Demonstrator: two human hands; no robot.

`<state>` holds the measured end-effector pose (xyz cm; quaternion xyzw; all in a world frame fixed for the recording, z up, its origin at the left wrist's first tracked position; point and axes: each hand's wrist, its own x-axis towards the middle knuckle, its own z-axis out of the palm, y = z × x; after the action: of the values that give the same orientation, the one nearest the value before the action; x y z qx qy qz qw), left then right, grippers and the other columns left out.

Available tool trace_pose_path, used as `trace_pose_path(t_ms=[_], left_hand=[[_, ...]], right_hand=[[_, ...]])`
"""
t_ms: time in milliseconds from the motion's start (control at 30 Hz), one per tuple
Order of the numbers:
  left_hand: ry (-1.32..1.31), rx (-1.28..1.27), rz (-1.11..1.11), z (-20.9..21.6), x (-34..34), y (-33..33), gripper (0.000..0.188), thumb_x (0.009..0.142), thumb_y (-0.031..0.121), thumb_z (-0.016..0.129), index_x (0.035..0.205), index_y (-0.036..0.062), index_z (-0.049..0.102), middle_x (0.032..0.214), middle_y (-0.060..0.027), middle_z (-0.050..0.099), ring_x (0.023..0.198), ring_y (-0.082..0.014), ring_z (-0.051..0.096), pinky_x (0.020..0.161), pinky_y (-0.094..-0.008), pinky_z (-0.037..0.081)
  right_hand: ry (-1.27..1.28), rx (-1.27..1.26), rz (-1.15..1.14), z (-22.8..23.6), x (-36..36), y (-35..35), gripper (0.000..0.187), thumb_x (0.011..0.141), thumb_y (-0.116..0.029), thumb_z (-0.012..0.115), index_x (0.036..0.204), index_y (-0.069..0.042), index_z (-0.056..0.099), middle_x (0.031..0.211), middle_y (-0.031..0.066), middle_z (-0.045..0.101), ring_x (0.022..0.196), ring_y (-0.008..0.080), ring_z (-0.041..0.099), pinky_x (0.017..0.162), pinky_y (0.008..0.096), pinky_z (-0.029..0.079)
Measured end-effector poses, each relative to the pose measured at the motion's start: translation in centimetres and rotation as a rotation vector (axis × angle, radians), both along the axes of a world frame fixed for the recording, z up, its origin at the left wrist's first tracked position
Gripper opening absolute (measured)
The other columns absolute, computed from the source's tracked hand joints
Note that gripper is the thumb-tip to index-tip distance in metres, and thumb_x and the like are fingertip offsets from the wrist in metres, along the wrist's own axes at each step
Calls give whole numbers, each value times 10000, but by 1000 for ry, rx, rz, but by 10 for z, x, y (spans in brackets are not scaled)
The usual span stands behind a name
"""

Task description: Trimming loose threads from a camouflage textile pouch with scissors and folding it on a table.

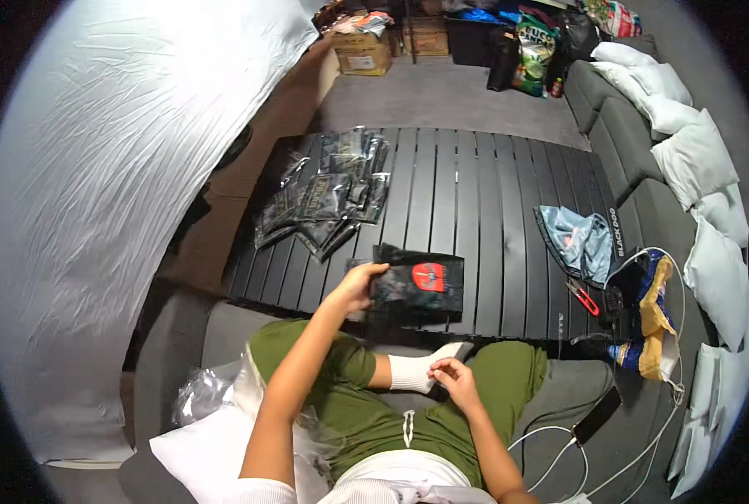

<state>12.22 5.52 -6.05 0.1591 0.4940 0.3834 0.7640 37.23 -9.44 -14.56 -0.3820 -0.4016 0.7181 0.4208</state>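
My left hand (358, 287) is closed on the left edge of a flat black fabric piece (395, 302) with a red emblem, held over the near edge of the black slatted table (484, 252). Whether a clear wrapper covers this piece is hard to tell. Above my lap, next to the white sock, my right hand (456, 382) has its fingers curled together; anything between them is too small to make out. A heap of black packets in shiny clear plastic (332, 189) lies on the table's left side, beyond my left hand.
At the table's right lie a grey-blue cloth cap (578, 244) and small red-handled snips (583, 297). A yellow-blue snack bag (656, 323), a phone (598, 416) and white cables are on the right. Clear plastic bags (215, 395) rest on the sofa to my left.
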Motion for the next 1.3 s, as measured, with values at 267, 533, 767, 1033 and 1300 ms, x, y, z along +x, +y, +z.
trace_pose_path(t_ms=[267,533,767,1033,1300], left_hand=[[848,379,336,-87,-50,-17,410,745,328,653,930,-29,574,746,-44,600,686,-118,534,646,-257,430],[1317,459,317,-64,-41,-23,353,794,320,570,904,-12,616,772,-184,623,728,-283,615,658,-343,457],[1227,484,400,-64,-45,-28,320,763,223,599,999,7,585,784,-152,629,715,-276,608,684,-356,464],[1828,927,124,-60,-16,-37,360,839,140,456,1177,17,452,1215,-129,456,1184,-301,353,963,-410,290],[1905,776,-41,-89,-4,-33,488,865,307,422,1261,26,376,1320,-154,350,1251,-279,280,1024,-432,199]], right_hand=[[-82,38,-1,-3,-6,23,77,819,-15,525,884,20,543,801,57,589,771,117,575,710,244,467],[-150,55,-64,-14,-5,22,74,814,-15,527,877,17,550,795,58,595,740,115,575,705,239,468],[-263,104,-46,-24,-6,19,93,819,-61,552,886,3,555,783,39,585,686,93,536,651,228,449],[-814,669,-311,42,-46,63,174,797,-34,481,945,-15,571,911,138,599,821,277,584,739,318,452],[-1338,1040,-75,16,-88,160,512,850,-353,451,1265,-60,382,1299,138,381,1236,308,300,1014,481,193]])
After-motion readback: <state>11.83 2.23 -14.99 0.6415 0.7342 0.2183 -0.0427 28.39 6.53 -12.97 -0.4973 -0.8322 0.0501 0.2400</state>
